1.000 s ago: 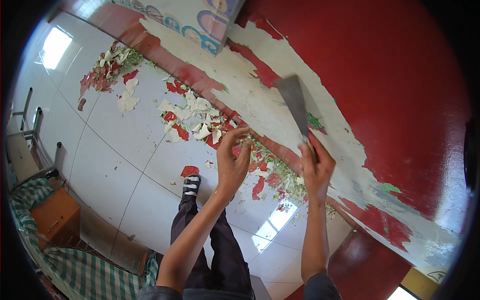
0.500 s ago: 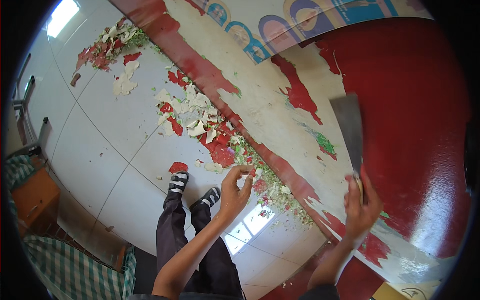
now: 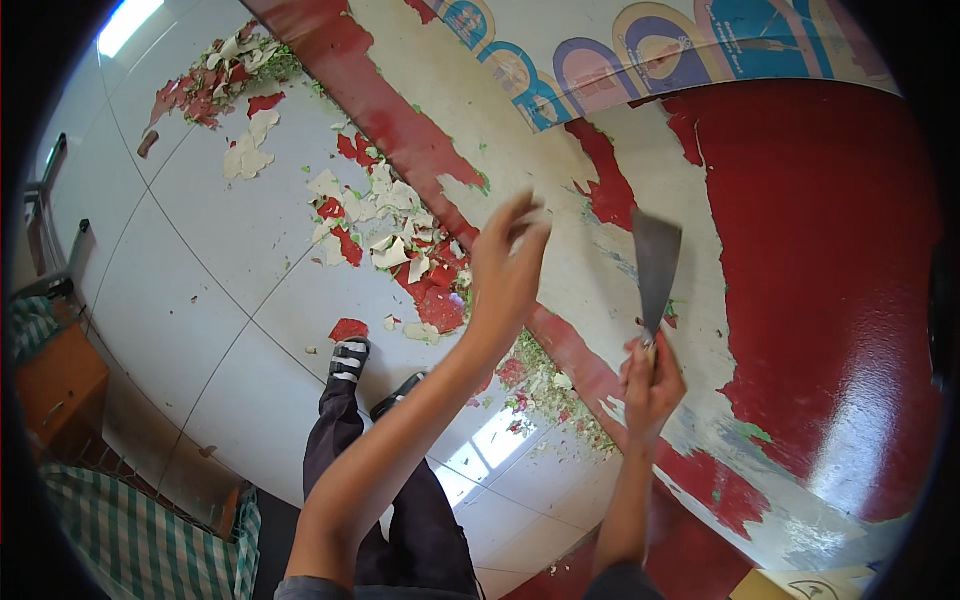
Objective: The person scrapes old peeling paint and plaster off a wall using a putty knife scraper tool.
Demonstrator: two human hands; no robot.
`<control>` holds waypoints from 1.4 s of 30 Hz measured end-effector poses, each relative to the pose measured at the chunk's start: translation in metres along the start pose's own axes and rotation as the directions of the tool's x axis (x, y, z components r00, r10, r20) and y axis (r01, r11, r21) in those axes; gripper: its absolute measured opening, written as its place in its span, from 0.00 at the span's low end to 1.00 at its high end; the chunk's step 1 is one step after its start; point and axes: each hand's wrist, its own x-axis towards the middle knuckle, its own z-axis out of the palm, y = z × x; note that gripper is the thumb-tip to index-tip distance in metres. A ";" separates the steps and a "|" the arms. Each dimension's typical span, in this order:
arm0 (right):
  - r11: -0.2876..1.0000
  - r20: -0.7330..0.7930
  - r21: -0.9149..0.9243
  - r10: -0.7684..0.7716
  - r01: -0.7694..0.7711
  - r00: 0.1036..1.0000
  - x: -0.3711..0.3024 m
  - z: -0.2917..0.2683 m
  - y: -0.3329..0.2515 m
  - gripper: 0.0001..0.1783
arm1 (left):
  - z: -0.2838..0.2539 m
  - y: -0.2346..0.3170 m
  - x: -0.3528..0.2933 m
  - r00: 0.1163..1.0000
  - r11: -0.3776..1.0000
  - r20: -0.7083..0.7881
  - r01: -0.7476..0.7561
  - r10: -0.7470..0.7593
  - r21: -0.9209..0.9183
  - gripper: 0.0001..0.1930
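My right hand [image 3: 655, 385] grips a paint scraper [image 3: 657, 262] by its handle, its broad grey metal blade pointing up and away from me. The blade is over a pale scraped strip [image 3: 690, 240] on the raised surface. Further left, my left hand [image 3: 508, 262] is above the red-painted edge [image 3: 425, 170], fingers curled in toward the thumb. Motion blurs its fingertips, where a small whitish spot shows; I cannot make out what it is. Jagged patches of red paint [image 3: 608, 190] remain on the pale strip.
Peeled red and cream flakes [image 3: 395, 210] with green crumbs lie on the white tiled floor [image 3: 200, 300] along the edge. Another heap [image 3: 225, 80] lies farther off. A sheet with coloured arches [image 3: 660, 50] covers the far side. Green-checked cloth [image 3: 130, 530] hangs at lower left.
My left hand has moved up and to the right, from over the floor debris to the surface's edge. My right hand and the scraper have shifted left, off the red area.
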 end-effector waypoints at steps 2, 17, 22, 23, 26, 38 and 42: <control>0.986 0.010 0.075 0.149 -0.150 0.989 -0.037 -0.003 0.020 0.18 | 0.030 0.025 0.023 0.998 0.973 -0.027 0.048 -0.055 -0.224 0.25; 0.881 0.034 0.275 0.391 -0.385 0.920 -0.137 0.018 0.041 0.21 | 0.059 0.039 0.053 0.955 0.958 -0.263 0.063 -0.139 -0.280 0.11; 0.888 0.004 0.275 0.382 -0.368 0.924 -0.145 0.017 0.042 0.21 | 0.062 0.034 0.057 0.938 0.964 -0.346 -0.056 -0.038 -0.259 0.10; 0.887 0.004 0.276 0.383 -0.369 0.924 -0.146 0.017 0.042 0.21 | 0.062 0.035 0.058 0.938 0.965 -0.345 -0.056 -0.038 -0.257 0.10; 0.888 0.017 0.254 0.392 -0.383 0.920 -0.151 0.018 0.042 0.21 | 0.058 0.035 0.060 0.951 0.965 -0.288 0.034 -0.111 -0.261 0.08; 0.860 -0.017 0.298 0.439 -0.414 0.898 -0.159 0.018 0.047 0.19 | 0.037 0.009 0.052 0.996 0.865 0.058 -0.028 0.065 -0.500 0.08; 0.912 -0.008 0.216 0.358 -0.348 0.934 -0.165 0.014 0.064 0.19 | 0.041 0.013 0.048 0.993 0.911 -0.004 -0.110 0.118 -0.399 0.11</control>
